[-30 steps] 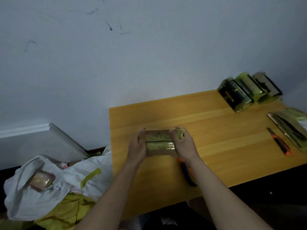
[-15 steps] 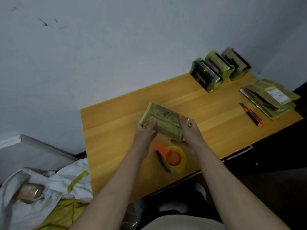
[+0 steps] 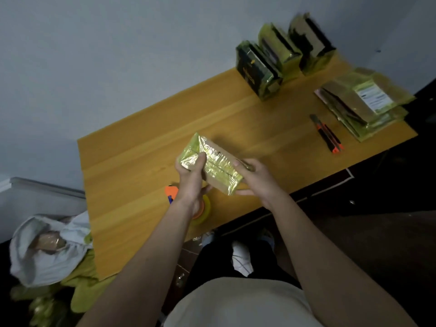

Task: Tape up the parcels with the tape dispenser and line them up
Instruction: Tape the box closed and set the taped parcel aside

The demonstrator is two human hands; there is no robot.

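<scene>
Since the earlier frames the parcel (image 3: 210, 164) has come up off the table (image 3: 132, 175) and is now held in the air over the near-middle of the top, tilted, long axis running far-left to near-right. View has also swung right and down, so the far-right stock now sits higher in frame.

Parcel: brown box wrapped in shiny yellow-green tape, seam line visible along the top face.

Left hand (image 3: 192, 178) grips the left end, thumb pressed on the top face, fingers curled underneath. Right hand (image 3: 256, 179) grips the near-right end, thumb on top near the corner, fingers wrapped below. Both hands clamped on the parcel.

Tape dispenser (image 3: 188, 204) lies on the table just below the left wrist, mostly hidden by it: orange body, bit of blue, yellowish tape roll showing on the right side. Not touched by either hand.

Far right corner against the wall: three wrapped parcels (image 3: 283, 60) standing on edge, side by side, touching. Nearer, at the right edge: flat stack of yellow-green packets (image 3: 363, 105), top one with a white label. Utility knife (image 3: 328, 134), black and orange, lies on the table just left of that stack, apart from it.

Left of the table, on the floor: white bag (image 3: 47, 253) with a brownish wrapped item inside, yellow material under it.
</scene>
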